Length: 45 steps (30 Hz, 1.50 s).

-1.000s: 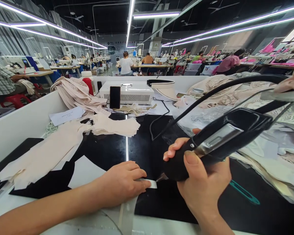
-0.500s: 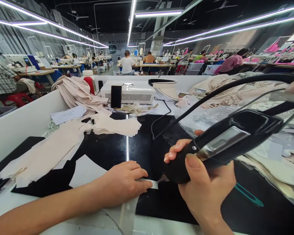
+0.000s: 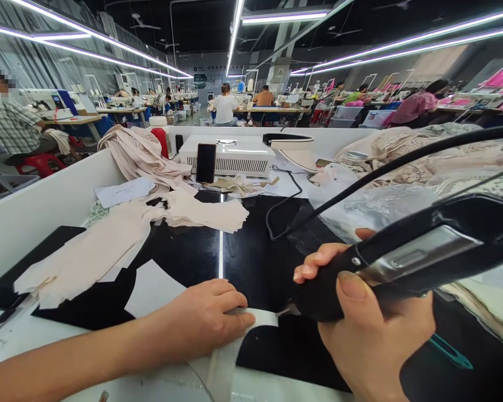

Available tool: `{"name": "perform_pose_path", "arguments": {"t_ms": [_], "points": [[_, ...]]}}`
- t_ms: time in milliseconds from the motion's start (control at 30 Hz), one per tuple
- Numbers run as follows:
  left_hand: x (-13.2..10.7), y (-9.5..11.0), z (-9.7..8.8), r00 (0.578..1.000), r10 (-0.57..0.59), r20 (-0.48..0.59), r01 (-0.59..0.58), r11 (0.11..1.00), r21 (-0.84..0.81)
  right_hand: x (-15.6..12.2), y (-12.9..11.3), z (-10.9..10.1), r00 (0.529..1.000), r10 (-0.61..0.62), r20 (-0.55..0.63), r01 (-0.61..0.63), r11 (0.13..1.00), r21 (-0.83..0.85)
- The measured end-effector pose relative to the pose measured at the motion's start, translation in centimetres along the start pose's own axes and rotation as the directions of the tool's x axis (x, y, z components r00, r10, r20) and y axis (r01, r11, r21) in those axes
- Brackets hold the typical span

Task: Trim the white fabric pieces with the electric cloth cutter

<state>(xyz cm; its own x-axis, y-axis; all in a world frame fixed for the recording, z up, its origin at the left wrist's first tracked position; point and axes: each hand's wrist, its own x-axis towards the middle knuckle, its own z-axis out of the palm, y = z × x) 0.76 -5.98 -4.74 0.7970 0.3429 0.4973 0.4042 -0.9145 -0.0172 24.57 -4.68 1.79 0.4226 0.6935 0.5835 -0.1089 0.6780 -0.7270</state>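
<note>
My right hand [image 3: 373,329] is wrapped round a black corded electric hand tool [image 3: 419,262] with a silver plate along its side. Its narrow metal tip [image 3: 291,309] is close to the right end of a pale, curved strip [image 3: 263,317]; I cannot tell whether they touch. My left hand [image 3: 213,315] is closed on this strip, holding it down against the black work surface [image 3: 251,268], thumb hidden. The strip bends down below the fingers toward the table's front edge. A white sheet [image 3: 153,290] lies partly under my left forearm.
Stacked beige fabric pieces [image 3: 88,240] lie on the left. Behind stand a white vented box [image 3: 235,153] and a phone [image 3: 205,163]. The black cable [image 3: 373,176] arches over clear plastic [image 3: 352,204] on the right. A teal plastic tool [image 3: 451,352] lies beside my right wrist.
The view has turned slightly left. My right hand and the tool have moved right, away from my left hand. More of the pale strip shows between the left fingers and the tip.
</note>
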Motion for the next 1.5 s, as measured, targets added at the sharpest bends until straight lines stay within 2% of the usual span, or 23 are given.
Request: {"name": "perform_pose_path", "arguments": {"t_ms": [233, 467, 633, 767, 1167, 1500], "points": [[0.4, 0.3, 0.5, 0.999, 0.037, -0.038, -0.036, 0.999, 0.023, 0.2, -0.2, 0.0, 1.0, -0.01, -0.014, 0.009, 0.999, -0.036], [0.6, 0.6, -0.1, 1.0, 0.012, 0.007, -0.012, 1.0, -0.012, 0.0, -0.1, -0.3, 0.999, 0.012, -0.031, -0.014, 0.999, -0.048], [0.3, 0.7, 0.5, 0.999, 0.001, 0.05, -0.001, 1.0, -0.01, -0.1, -0.2, -0.6, 0.998, 0.037, -0.056, -0.041, 0.997, -0.063], [0.2, 0.8, 0.7, 0.999, 0.004, 0.042, -0.004, 1.0, -0.007, 0.2, -0.5, -0.3, 0.995, 0.055, -0.086, -0.061, 0.996, -0.059], [0.3, 0.8, 1.2, 0.999, 0.012, 0.033, -0.013, 1.0, 0.021, -0.2, 0.4, 1.6, 0.999, 0.04, 0.035, -0.042, 0.997, 0.061], [0.4, 0.7, 1.1, 1.0, 0.012, 0.012, -0.012, 1.0, 0.007, -0.7, 0.1, 2.0, 0.998, 0.059, 0.037, -0.062, 0.994, 0.089]]}}
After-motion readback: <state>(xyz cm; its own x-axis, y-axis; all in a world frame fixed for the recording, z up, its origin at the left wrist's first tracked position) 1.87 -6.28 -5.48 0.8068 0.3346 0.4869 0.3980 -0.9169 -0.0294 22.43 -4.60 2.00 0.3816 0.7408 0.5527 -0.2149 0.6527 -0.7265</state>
